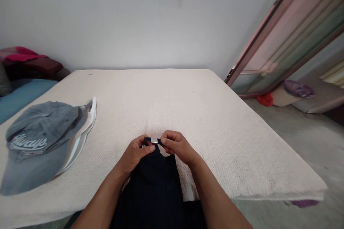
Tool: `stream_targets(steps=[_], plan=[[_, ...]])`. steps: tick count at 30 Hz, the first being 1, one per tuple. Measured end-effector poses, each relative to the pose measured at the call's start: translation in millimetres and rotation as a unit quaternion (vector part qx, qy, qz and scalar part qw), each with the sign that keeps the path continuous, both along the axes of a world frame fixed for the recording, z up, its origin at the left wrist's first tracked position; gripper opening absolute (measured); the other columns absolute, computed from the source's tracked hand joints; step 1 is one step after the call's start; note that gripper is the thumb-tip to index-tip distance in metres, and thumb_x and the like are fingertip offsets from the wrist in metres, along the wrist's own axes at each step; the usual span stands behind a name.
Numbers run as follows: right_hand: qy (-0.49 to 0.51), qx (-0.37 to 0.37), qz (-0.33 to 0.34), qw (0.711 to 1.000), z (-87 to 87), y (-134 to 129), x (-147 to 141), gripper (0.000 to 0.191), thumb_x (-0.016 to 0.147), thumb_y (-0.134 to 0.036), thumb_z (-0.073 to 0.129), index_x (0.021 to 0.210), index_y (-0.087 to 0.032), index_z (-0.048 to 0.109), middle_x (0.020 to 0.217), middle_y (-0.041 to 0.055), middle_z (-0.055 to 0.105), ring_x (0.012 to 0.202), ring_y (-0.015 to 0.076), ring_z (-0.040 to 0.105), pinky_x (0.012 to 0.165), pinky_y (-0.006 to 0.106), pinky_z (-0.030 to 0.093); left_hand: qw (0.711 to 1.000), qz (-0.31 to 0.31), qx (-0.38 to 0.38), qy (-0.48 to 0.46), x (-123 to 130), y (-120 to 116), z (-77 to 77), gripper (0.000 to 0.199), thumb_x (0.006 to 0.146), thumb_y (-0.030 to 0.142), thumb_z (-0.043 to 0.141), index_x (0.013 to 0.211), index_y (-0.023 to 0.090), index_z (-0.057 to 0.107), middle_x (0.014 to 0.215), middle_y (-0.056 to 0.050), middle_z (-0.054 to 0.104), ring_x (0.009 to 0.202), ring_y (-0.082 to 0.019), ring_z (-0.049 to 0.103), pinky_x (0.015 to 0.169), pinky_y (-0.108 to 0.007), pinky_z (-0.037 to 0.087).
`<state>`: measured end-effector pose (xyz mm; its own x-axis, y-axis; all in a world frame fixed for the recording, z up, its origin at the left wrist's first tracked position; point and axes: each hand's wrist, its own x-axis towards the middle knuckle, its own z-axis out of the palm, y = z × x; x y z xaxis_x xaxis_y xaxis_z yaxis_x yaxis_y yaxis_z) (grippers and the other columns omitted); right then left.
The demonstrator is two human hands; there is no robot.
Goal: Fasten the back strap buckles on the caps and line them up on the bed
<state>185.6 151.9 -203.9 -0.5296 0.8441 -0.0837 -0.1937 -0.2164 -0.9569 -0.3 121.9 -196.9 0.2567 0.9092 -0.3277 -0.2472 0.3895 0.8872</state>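
Observation:
Between my hands, near the table's front edge, is a dark navy cap [158, 182] with its back strap stretched level. A small silver buckle [154, 140] shows on the strap. My left hand [138, 152] pinches the strap and cap edge just left of the buckle; a small metal ring shows by its fingers. On the buckle's other side, my right hand [176, 145] grips the strap end between thumb and fingers. Below the strap a curved opening shows in the cloth. The cap's lower part blends with dark clothing, so its outline there is unclear.
At the left lies a stack of caps, a grey cap [45, 139] on top. A cream textured cloth [172, 100] covers the table, which meets a white wall [134, 25]. Blue and red fabrics lie past the left edge. A bin [287, 93] stands on the floor at right.

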Motion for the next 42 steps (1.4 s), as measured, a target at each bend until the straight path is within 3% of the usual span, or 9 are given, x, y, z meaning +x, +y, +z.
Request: stream_targets(steps=[8,13,21,27,33,38,42], plan=[[0.008,-0.007,0.029,1.0,-3.9,-0.1,-1.9,0.028,0.08,-0.038,0.063,0.068,-0.016,0.053,0.052,-0.0067,0.042,0.046,0.0058,0.034,0.047,0.021,0.028,0.999,-0.039,0.012,0.032,-1.1,-1.5,-1.8,0.026,0.069,0.026,0.076,0.07,0.017,0.051,0.058,0.008,0.047,0.05,-0.005,0.041,0.05,-0.017,0.029],[-0.018,0.004,0.03,0.999,-3.5,0.6,-2.3,0.028,0.084,-0.04,0.058,0.069,-0.016,0.052,0.052,-0.0056,0.045,0.047,0.0067,0.037,0.048,0.022,0.03,0.998,-0.021,0.016,0.052,-0.6,1.2,-0.6,0.027,0.068,0.027,0.076,0.086,0.019,0.056,0.072,0.004,0.058,0.063,-0.009,0.052,0.061,-0.021,0.038],[-0.086,0.046,-0.014,0.995,-3.5,0.5,-5.0,0.026,0.081,-0.034,0.06,0.064,-0.017,0.051,0.053,-0.006,0.04,0.049,0.0066,0.034,0.047,0.021,0.027,0.992,-0.03,0.044,0.111,1.0,-1.2,2.0,0.021,0.072,0.031,0.072,0.085,0.017,0.065,0.077,0.0,0.063,0.068,-0.012,0.056,0.065,-0.024,0.042],[-0.043,0.031,0.02,0.998,2.1,0.2,-1.7,0.025,0.085,-0.037,0.057,0.071,-0.015,0.056,0.058,-0.0033,0.05,0.051,0.008,0.044,0.052,0.023,0.035,0.999,-0.001,-0.053,-0.011,1.8,-0.6,3.1,0.014,0.069,0.024,0.073,0.08,0.017,0.068,0.07,-0.002,0.07,0.065,-0.015,0.064,0.069,-0.026,0.048],[0.017,-0.001,0.058,0.998,5.7,-2.1,6.1,0.025,0.088,-0.038,0.053,0.084,-0.014,0.06,0.074,0.003,0.062,0.07,0.0135,0.058,0.072,0.031,0.045,0.994,0.013,-0.066,-0.084,1.5,-2.6,8.8,0.013,0.074,0.019,0.066,0.086,0.016,0.07,0.078,-0.005,0.073,0.066,-0.017,0.067,0.067,-0.027,0.051],[0.034,-0.038,0.062,0.997,-0.1,-2.1,6.0,0.021,0.08,-0.035,0.065,0.075,-0.015,0.057,0.06,-0.0031,0.053,0.053,0.0081,0.047,0.056,0.024,0.037,0.992,0.047,-0.097,-0.067,0.2,-3.3,6.9,0.011,0.07,0.019,0.071,0.08,0.017,0.069,0.074,-0.003,0.073,0.063,-0.015,0.065,0.066,-0.025,0.05],[0.057,-0.067,0.043,0.995,-0.4,-1.8,3.5,0.025,0.078,-0.037,0.066,0.072,-0.016,0.055,0.055,-0.0061,0.046,0.045,0.0046,0.033,0.046,0.021,0.025,0.995,0.011,-0.095,-0.027,-1.6,-2.1,4.7,0.015,0.065,0.021,0.076,0.078,0.014,0.07,0.066,-0.003,0.071,0.057,-0.013,0.062,0.058,-0.022,0.047]])
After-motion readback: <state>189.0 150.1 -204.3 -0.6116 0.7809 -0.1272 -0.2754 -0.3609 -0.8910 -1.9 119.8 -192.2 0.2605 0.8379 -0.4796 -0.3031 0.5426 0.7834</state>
